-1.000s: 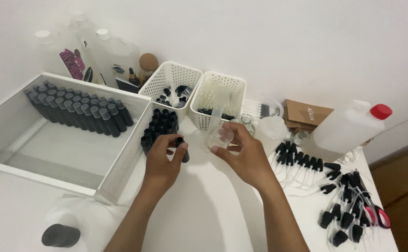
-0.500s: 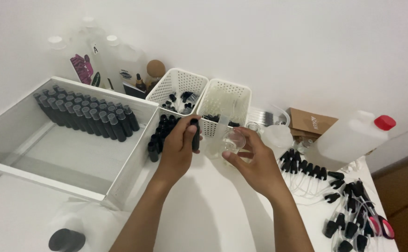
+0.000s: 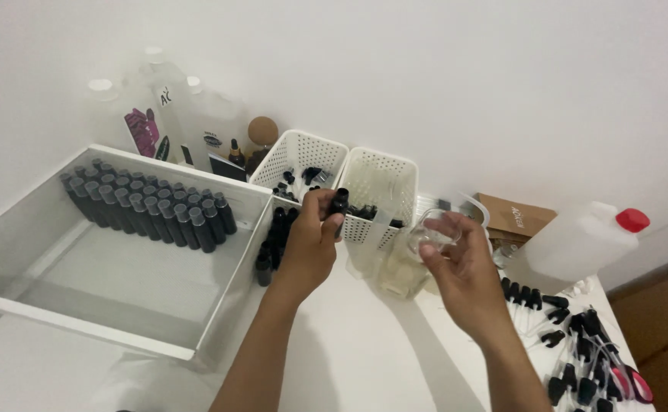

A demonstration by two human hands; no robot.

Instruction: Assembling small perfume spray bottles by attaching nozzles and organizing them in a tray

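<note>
head view: left hand point(image 3: 311, 248) grips a small black bottle point(image 3: 338, 203); right hand point(image 3: 462, 276) pinches a clear cup point(image 3: 432, 231).

Table layout, left to right

Big tray point(image 3: 13, 252) sits far left, rows of bottles point(image 3: 147, 206) along its back. Behind it, jugs point(image 3: 196, 122) against the wall. Two baskets point(image 3: 300, 152) stand right of the tray, more bottles point(image 3: 273, 240) just before them. Far right: a canister point(image 3: 578, 244) lying behind scattered pump caps point(image 3: 578, 351).
</note>
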